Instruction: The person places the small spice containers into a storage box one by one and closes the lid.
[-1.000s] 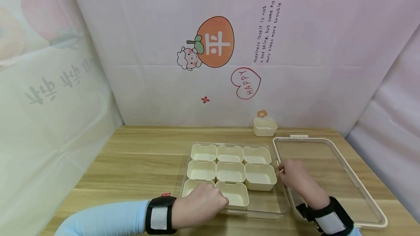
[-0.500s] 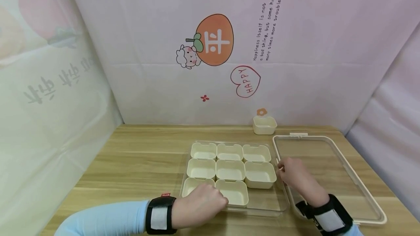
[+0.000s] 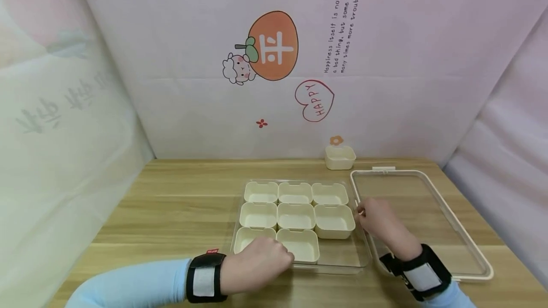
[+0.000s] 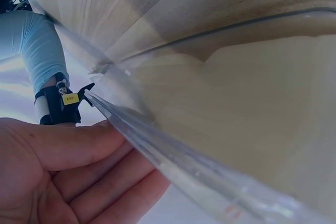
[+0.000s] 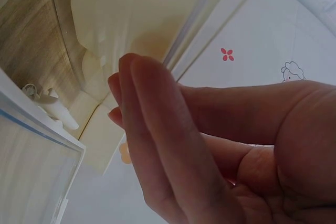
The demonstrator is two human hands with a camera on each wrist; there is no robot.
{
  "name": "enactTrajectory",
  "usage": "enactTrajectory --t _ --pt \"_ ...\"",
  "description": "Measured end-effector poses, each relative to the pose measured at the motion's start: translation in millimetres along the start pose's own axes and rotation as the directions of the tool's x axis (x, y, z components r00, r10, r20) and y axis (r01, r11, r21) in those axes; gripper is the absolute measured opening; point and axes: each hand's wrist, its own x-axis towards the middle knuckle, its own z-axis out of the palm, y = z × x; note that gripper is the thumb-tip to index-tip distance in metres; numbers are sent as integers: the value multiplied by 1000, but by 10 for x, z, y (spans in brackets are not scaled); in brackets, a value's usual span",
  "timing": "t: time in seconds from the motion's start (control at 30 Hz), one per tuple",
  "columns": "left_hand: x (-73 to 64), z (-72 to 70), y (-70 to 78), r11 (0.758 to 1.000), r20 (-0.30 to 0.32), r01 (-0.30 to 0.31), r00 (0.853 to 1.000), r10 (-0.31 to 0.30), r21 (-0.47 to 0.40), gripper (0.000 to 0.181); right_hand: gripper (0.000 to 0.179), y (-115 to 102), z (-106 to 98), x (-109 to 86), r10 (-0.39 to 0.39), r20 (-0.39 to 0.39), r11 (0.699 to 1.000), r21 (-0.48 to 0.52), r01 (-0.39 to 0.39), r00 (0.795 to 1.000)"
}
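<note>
Since the earlier frame: head view slid slightly left and up; left hand (image 3: pixel 257 263), right hand (image 3: pixel 378 220) and clear tray (image 3: pixel 340 253) keep their relative places. Left hand nearest, pinching the tray's near wall between thumb and fingers; tray lies ahead and rightward of it. Tray faces open side up, cream cups (image 3: pixel 298 247) inside; long axis apparently crosswise, foreshortening makes it uncertain. Right hand pinches the right rim; tray lies leftward. Both touching, neither nearer. White-framed lid (image 3: pixel 421 215) just right, long axis apparently running away. Farthest: separate cream cup (image 3: pixel 340 158) by printed backdrop (image 3: pixel 192 108).
</note>
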Motion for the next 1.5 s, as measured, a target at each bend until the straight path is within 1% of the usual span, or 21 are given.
enactTrajectory --t 0.2,0.3,0.43,0.57,0.7,0.83,0.9,1.1,1.2,1.37,1.5 --pt "-14 -25 -13 1000 24 3 1000 -3 -22 23 11 -28 15 27 1 -3 1000 -27 -1 1000" --pt "-6 -27 -24 999 20 -2 1000 2 -32 23 10 -22 13 32 0 -15 999 -37 0 1000" --pt "3 -25 -36 999 3 -15 1000 15 -37 23 11 -11 4 30 10 -5 1000 -10 -10 1000" --pt "5 -24 -38 999 9 -12 1000 13 -45 23 12 -11 2 28 19 6 1000 -8 -19 1000" --pt "9 -18 -58 997 17 -18 1000 19 -80 24 12 -12 5 32 19 10 1000 -7 -19 1000" --pt "12 -5 -92 992 10 -33 999 35 -125 25 12 -10 2 37 19 20 1000 20 -19 1000" --pt "15 -5 -102 991 11 -33 999 34 -133 25 12 -8 -3 39 15 23 999 32 -16 1000" --pt "20 -22 -99 992 42 1 999 4 -124 25 12 9 -10 21 -9 15 998 63 8 1000" --pt "30 -28 -81 994 50 5 999 0 -105 25 10 30 -5 -12 -17 4 998 53 17 1000" --pt "34 -13 -78 995 29 -1 1000 4 -95 25 10 37 -8 -12 -21 -6 1000 -5 21 1000" --pt "22 -16 -110 996 14 11 1000 -9 -94 24 11 10 -14 44 -20 -2 1000 -15 20 1000"
